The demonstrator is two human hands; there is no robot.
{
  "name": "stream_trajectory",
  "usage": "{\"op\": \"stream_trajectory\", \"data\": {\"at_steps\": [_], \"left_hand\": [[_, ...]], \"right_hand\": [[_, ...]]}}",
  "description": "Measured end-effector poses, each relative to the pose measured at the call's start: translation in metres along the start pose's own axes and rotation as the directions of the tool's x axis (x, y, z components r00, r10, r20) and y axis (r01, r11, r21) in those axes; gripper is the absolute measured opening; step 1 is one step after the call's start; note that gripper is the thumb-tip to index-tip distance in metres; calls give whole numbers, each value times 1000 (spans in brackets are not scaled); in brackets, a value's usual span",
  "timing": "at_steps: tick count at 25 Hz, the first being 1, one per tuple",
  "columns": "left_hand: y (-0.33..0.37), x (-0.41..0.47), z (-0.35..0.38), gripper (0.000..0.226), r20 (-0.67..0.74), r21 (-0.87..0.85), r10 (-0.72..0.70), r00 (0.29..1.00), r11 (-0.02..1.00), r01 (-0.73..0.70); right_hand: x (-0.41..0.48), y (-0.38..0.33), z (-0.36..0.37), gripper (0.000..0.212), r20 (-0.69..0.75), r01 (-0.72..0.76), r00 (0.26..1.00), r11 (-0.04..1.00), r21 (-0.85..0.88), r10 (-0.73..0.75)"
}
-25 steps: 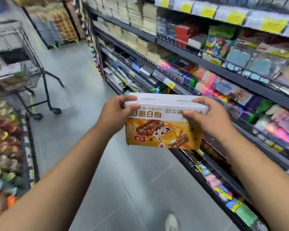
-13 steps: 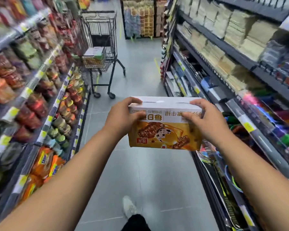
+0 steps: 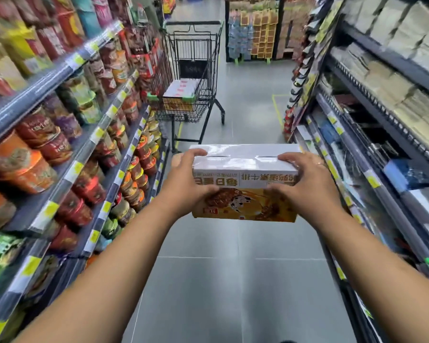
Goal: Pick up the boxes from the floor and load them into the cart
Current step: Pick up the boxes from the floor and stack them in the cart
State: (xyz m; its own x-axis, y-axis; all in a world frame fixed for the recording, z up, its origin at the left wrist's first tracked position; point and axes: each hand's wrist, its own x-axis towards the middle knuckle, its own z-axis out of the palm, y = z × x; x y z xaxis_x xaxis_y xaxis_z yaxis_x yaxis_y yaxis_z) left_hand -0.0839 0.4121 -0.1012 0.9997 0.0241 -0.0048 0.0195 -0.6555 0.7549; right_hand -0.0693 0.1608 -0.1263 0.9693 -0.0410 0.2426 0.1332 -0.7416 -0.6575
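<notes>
Box [image 3: 243,169] hung above the floor [image 3: 233,280], left grip [image 3: 186,179] and right grip [image 3: 305,184] clasping its ends, hiding part of the upside-down Chinese print. Cart [image 3: 193,70] stood well ahead; shelf tags [image 3: 97,134] were blurred, unreadable.

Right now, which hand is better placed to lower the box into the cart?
Left, probably. The left hand and right hand hold the box by its ends, but the cart stands ahead, left of centre, on the left hand's side; the right would have to reach across.
</notes>
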Motion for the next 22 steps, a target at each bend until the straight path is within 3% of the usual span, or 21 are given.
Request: {"op": "stream_trajectory", "data": {"at_steps": [3, 12, 22], "left_hand": [[-18, 67, -14, 62, -111, 27, 3, 994, 1000, 0], [-45, 280, -36, 56, -257, 4, -92, 962, 995, 96], [-111, 485, -84, 55, -322, -5, -194, 927, 979, 203]], "right_hand": [[71, -8, 32, 64, 16, 14, 1000, 999, 35, -15], [310, -7, 120, 63, 141, 92, 984, 989, 116, -108], [526, -35, 237, 61, 260, 163, 947, 981, 110, -186]]}}
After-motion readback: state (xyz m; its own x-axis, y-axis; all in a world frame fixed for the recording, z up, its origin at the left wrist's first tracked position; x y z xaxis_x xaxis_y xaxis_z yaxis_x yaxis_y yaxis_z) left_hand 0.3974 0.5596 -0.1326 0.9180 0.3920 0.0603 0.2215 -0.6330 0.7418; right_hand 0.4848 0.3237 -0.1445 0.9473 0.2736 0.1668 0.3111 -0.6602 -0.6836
